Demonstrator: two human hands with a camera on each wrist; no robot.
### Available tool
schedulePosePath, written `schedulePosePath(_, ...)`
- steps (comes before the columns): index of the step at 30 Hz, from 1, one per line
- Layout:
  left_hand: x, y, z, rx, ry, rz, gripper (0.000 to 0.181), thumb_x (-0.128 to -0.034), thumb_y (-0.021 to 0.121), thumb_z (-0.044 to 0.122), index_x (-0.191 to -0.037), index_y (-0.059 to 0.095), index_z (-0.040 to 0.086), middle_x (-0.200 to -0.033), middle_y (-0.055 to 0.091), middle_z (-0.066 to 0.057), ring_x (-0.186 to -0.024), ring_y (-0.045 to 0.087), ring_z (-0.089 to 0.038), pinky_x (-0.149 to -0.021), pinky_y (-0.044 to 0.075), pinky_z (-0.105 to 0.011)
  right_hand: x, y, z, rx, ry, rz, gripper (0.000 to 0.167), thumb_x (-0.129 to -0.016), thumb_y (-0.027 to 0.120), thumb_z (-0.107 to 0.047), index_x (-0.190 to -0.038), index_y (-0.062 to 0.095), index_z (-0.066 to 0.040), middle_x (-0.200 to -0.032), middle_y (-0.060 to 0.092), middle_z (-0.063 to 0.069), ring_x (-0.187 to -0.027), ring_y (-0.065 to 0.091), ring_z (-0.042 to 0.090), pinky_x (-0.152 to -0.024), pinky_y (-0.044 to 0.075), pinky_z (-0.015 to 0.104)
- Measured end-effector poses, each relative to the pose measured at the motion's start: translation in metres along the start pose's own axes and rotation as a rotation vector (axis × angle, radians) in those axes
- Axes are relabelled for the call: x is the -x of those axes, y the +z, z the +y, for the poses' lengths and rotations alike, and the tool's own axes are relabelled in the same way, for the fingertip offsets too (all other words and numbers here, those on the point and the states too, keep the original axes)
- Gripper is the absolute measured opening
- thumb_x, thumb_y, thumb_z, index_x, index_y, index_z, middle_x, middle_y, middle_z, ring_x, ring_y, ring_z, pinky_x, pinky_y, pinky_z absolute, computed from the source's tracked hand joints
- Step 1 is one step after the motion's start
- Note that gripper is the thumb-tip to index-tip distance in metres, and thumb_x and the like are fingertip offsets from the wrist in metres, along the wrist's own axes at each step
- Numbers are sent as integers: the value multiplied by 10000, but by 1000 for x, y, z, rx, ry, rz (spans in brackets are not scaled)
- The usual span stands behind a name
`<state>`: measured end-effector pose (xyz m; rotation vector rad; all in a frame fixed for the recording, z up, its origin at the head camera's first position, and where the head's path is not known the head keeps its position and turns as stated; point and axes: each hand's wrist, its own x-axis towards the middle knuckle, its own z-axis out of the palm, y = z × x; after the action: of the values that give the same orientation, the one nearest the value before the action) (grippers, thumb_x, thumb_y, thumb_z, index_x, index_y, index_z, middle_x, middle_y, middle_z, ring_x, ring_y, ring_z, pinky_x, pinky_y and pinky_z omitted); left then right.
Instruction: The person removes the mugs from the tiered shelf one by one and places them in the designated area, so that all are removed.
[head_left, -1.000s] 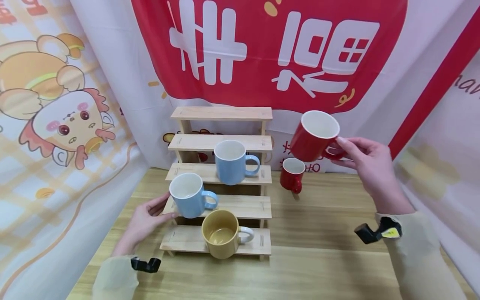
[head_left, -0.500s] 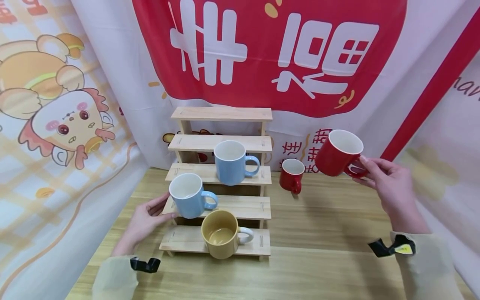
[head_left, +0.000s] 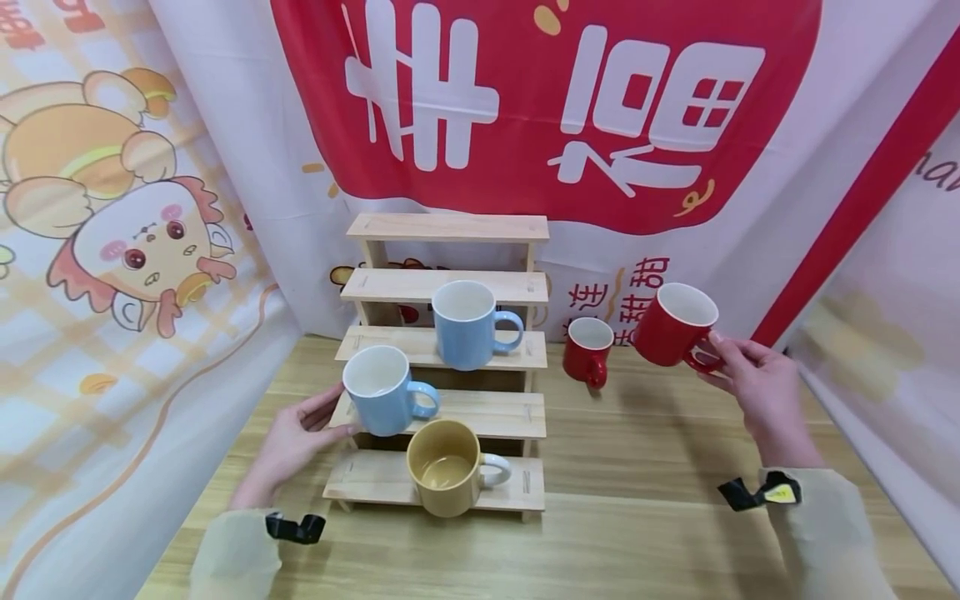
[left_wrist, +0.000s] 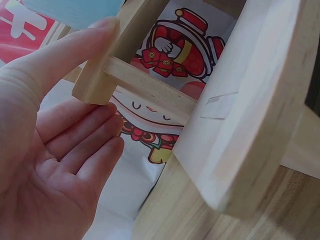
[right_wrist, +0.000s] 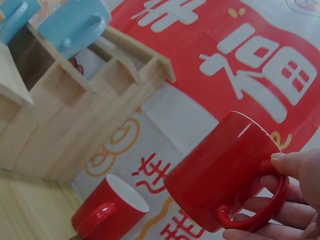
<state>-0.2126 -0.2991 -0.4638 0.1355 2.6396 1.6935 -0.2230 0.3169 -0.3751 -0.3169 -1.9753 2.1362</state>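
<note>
"Five mugs are in sight; which one is held?"

"A red mug (head_left: 660, 329) with a white inside. Its handle is gripped between the thumb and fingers of the right hand (head_left: 761, 387), and the mug is held up over the rear of the desk (head_left: 637, 533), to the right of the wooden rack (head_left: 480, 227)."

"Is the left hand (head_left: 296, 442) also occupied?"

"It is clamped on the rack. The left end of the second step from the bottom is pinched, with the thumb on one side of the wood and the fingers on the other, as is shown by the left wrist view. The two hands are set well apart, with the rack between them."

"Where are the other mugs placed?"

"One light blue mug (head_left: 377, 404) is stood on that same second step, just beside the left thumb; whether it is touched cannot be told. Another blue mug (head_left: 459, 337) is placed on the third step, and a yellow mug (head_left: 438, 492) with a white handle is set on the lowest. All three handles are turned to the right."

"And the fifth?"

"A smaller red mug (head_left: 581, 358) is seen between the rack and the held one, with its handle turned toward the front. The scene is backed by a white cloth (head_left: 311, 250), on which a large red panel (head_left: 525, 187) with white characters is printed."
</note>
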Motion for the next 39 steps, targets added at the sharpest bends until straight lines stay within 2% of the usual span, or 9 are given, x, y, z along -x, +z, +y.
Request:
schedulePosePath(5,2,0,1,6,7,1,840,-838,872,314,-1515,463,33,-1517,470,-168,-1377,457,-336,-1115,412,-366,-7,-1,18,-89,-9,12,331,-924,769,-269,-1128,726,-12,-954,766,-11,-861,745,140,-723,621,321)
schedulePosePath(8,3,0,1,7,7,2,845,-837,872,314,-1516,458,29,-1523,461,-174,-1385,447,-348,-1124,399,-393,-11,-1,26,-130,-10,20,291,-918,780,-246,-1093,741,-16,-954,766,2,-859,746,146,-732,618,327)
schedulePosePath(18,1,1,-1,-2,-7,2,861,-835,869,349,-1525,452,49,-1530,459,-156,-1383,451,-322,-1104,421,-321,-21,5,55,-184,-17,73,190,-979,705,-136,-1083,738,19,-926,766,9,-839,747,151,-733,618,311)
schedulePosePath(22,1,1,-2,-1,-4,3,857,-835,870,343,-1522,455,43,-1527,462,-162,-1381,452,-323,-1099,424,-305,-26,7,65,-164,-2,101,239,-993,689,-157,-1125,711,41,-920,759,-12,-818,740,123,-715,621,276)
schedulePosePath(29,0,0,-2,-4,-8,3,859,-834,869,352,-1523,456,46,-1528,461,-161,-1385,449,-329,-1117,409,-352,-42,13,94,-25,-24,146,331,-1013,668,-216,-1173,678,74,-1015,730,44,-891,723,136,-743,622,273)
schedulePosePath(33,0,0,-3,-3,-10,3,858,-833,870,351,-1523,457,52,-1530,460,-156,-1386,448,-327,-1116,408,-350,-48,19,108,-19,29,157,386,-1022,651,-213,-1242,636,105,-1019,723,38,-897,715,133,-825,607,314)
schedulePosePath(39,0,0,-2,-5,-16,1,859,-832,870,360,-1525,458,64,-1532,461,-147,-1385,449,-318,-1115,410,-344,-51,28,116,-35,111,177,424,-1020,654,-235,-1273,613,103,-993,718,20,-890,713,143,-830,605,310)
